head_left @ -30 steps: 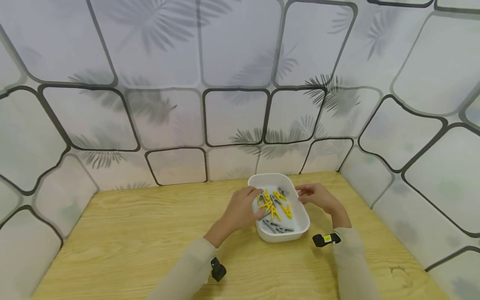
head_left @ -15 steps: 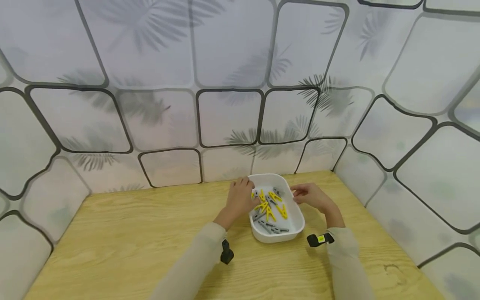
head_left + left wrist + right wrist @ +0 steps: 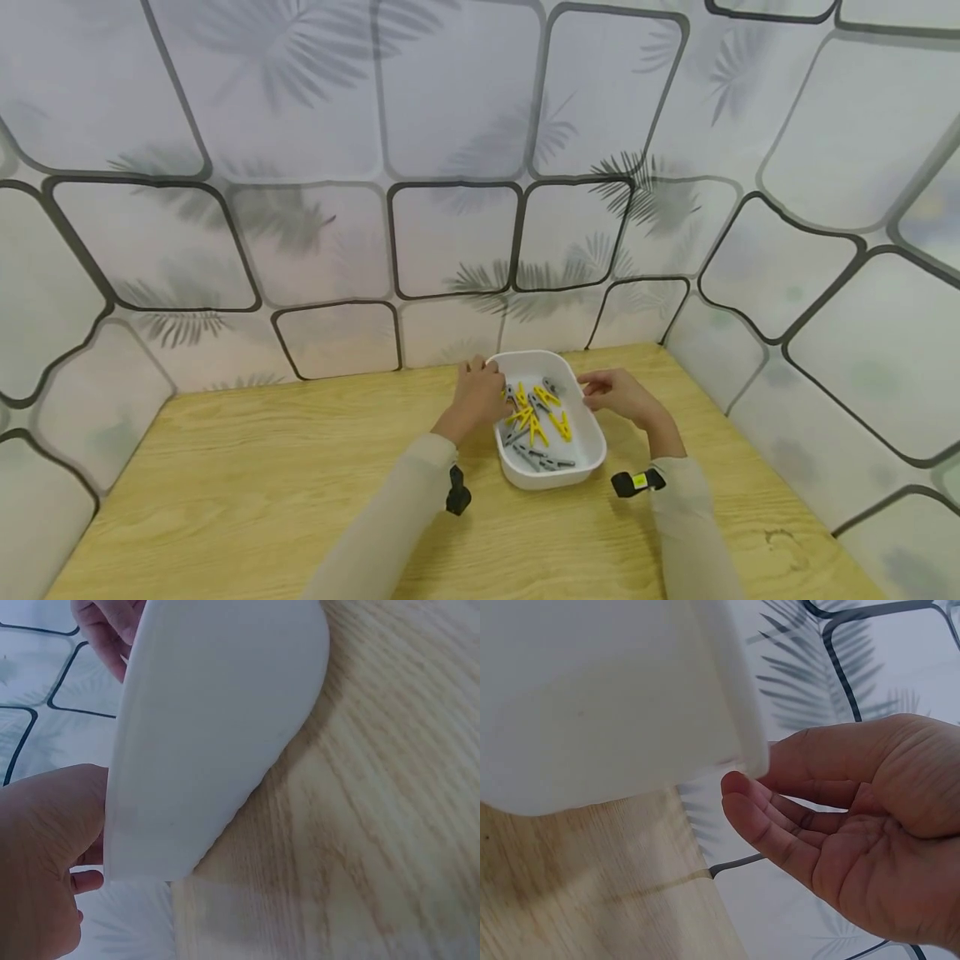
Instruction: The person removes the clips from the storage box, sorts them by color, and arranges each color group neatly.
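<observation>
A white plastic tub stands on the table with several yellow clothespins and grey clothespins inside. At its left rim, my left hand reaches over the edge with bent fingers. In the left wrist view the tub's wall hides most of those fingertips, so whether they pinch anything cannot be seen. My right hand holds the tub's right rim. The right wrist view shows the thumb side behind the rim and curled fingers against the outside.
The wooden table reaches to a patterned cloth wall at the back and a second one on the right. The tub sits close to the back edge. Black wrist cameras are strapped over both sleeves.
My left hand has drawn back from over the clothespins towards the tub's left rim. My right hand stays at the right rim. The head view has shifted slightly.
</observation>
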The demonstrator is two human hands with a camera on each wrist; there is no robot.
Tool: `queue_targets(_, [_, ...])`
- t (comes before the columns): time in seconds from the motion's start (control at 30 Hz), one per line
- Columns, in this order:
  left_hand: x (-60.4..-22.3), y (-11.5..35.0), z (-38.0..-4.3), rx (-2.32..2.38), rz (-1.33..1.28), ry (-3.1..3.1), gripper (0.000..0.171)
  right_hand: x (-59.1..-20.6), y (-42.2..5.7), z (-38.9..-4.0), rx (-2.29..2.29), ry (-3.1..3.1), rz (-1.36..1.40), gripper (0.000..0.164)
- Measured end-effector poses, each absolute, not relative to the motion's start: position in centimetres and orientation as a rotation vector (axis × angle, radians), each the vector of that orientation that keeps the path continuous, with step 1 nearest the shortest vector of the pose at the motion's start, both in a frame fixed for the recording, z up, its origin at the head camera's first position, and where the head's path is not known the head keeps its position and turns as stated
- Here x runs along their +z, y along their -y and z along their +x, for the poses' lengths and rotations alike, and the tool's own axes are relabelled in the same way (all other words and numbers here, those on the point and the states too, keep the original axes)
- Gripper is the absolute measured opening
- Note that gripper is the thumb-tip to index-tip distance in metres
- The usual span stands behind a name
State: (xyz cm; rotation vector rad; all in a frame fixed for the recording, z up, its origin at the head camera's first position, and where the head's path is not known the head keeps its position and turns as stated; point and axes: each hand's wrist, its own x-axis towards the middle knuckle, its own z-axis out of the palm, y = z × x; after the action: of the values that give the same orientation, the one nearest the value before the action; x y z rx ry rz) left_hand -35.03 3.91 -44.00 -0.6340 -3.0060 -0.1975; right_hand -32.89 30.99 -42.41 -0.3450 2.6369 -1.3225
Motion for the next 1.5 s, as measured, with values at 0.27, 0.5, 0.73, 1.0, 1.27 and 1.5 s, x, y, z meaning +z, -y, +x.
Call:
queue_targets(0.27, [-44.0, -3.4, -35.7, -0.271, -0.717, 2.968, 0.023, -42.9, -30.8, -32.9, -1.318, -2.626, -0.369, 0.047])
queue_targets(0.5, [-44.5, -3.1, -36.4, -0.377, -0.782, 2.962, 0.022, -42.8, -30.4, -33.0, -1.317, -2.628, -0.383, 0.046])
queue_targets(0.73, [-45.0, -3.4, -36.4, -0.477, -0.773, 2.974, 0.021, -42.4, -30.6, -32.5, -1.335, -2.618, -0.397, 0.046])
queue_targets(1.0, [-44.9, -4.0, -36.4, -0.318, -0.769, 2.996, 0.014, -42.8, -31.0, -32.7, -1.327, -2.631, -0.392, 0.045])
queue_targets(1.27, [-45.2, -4.1, -36.7, -0.274, -0.753, 2.988, 0.009, -43.2, -31.1, -33.1, -1.319, -2.642, -0.366, 0.045])
queue_targets(1.5, [-45.2, -4.0, -36.6, -0.353, -0.767, 2.897, 0.005, -42.7, -31.3, -33.1, -1.317, -2.653, -0.398, 0.045])
